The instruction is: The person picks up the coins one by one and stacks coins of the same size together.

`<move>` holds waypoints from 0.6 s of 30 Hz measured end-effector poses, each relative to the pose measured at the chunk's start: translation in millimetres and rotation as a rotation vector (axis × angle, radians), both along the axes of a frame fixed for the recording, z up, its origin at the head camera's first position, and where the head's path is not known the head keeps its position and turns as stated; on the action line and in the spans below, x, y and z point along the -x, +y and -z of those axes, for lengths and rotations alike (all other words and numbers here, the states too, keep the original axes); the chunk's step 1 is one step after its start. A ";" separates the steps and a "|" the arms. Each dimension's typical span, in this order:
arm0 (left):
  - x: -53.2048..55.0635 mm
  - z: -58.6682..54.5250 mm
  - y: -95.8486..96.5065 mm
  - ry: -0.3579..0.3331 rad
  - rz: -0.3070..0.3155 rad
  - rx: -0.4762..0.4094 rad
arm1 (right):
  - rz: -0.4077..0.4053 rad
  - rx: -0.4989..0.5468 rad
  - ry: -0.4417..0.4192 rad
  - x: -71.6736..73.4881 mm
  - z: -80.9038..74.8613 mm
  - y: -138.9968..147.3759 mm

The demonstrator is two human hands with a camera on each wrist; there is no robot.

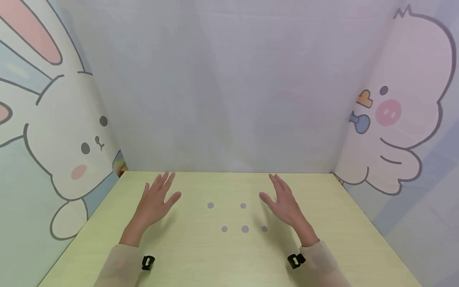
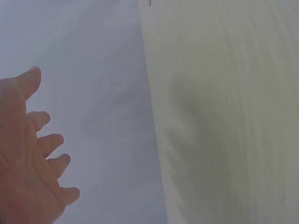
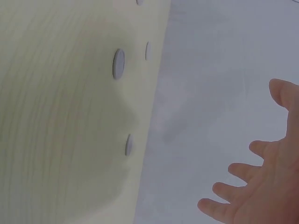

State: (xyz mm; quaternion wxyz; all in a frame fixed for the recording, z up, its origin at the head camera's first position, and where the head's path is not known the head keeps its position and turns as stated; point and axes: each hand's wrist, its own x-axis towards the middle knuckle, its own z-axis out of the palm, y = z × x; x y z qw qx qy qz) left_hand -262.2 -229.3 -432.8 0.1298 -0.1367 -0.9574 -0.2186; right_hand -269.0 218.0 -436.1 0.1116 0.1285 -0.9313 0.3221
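Several flat grey discs lie on the pale wooden table (image 1: 201, 255), among them a back-left disc (image 1: 210, 205), a back-right disc (image 1: 243, 206) and a larger front disc (image 1: 245, 229). To their left my left hand (image 1: 153, 205) hovers with fingers spread and holds nothing. On the other side my right hand (image 1: 285, 205) is also raised, fingers extended, nearest the front-right disc (image 1: 264, 229). Both palms appear in the wrist views, the left hand (image 2: 28, 158) and the right hand (image 3: 266, 182), each touching nothing.
A pale cloth backdrop (image 1: 229, 87) rises behind the table. Side cloths carry a rabbit drawing (image 1: 68, 159) on the left and a chick drawing (image 1: 405, 79) on the right. A black clip (image 1: 148, 262) sits at the left cuff, another black clip (image 1: 296, 261) at the right.
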 end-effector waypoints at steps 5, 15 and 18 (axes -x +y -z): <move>1.1 1.6 4.3 -0.035 0.034 -0.076 | -0.008 0.037 -0.015 4.3 -2.1 -10.6; 6.8 2.3 19.5 -0.111 0.082 -0.167 | -0.075 0.115 -0.014 16.0 -1.7 -31.7; 10.4 4.7 23.0 -0.114 0.093 -0.162 | -0.097 0.119 -0.006 19.2 -0.4 -38.2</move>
